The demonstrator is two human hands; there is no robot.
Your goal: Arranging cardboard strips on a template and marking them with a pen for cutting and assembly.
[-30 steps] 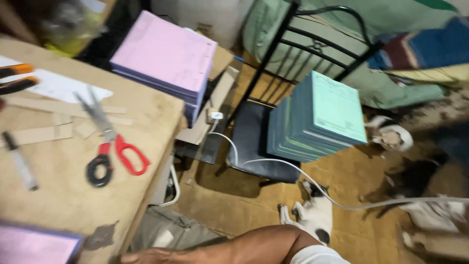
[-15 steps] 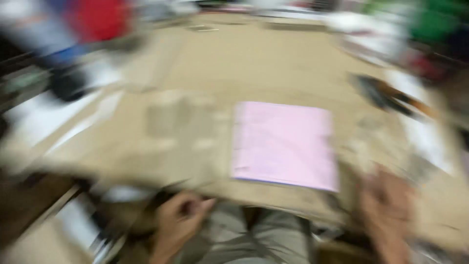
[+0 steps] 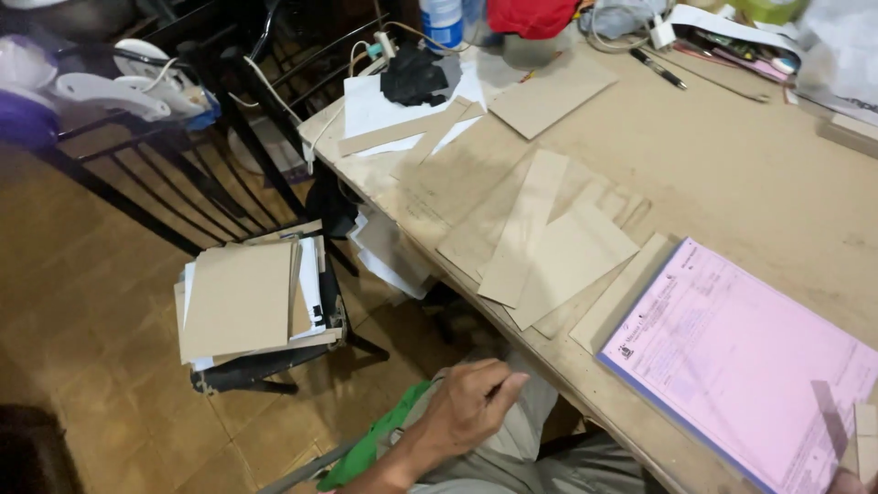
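Swinging left since half a second before, the view had left the pink pad (image 3: 745, 366) off at the lower right of the table (image 3: 732, 155) instead of square in front of the person, and the blur had cleared. That put the work to the person's right side, with the stool of cardboard sheets (image 3: 242, 302) now in sight on the left. The left hand (image 3: 471, 407) rested on the lap below the table edge, fingers loosely curled, gripping nothing; it sat near the pad's left corner but apart from it. The right hand (image 3: 846, 480) barely showed at the bottom right corner, touching or just beside the pad's near edge; whether it was open or closed could not be told. Loose cardboard strips (image 3: 540, 238) lay fanned just left of the pad, well above the left hand.
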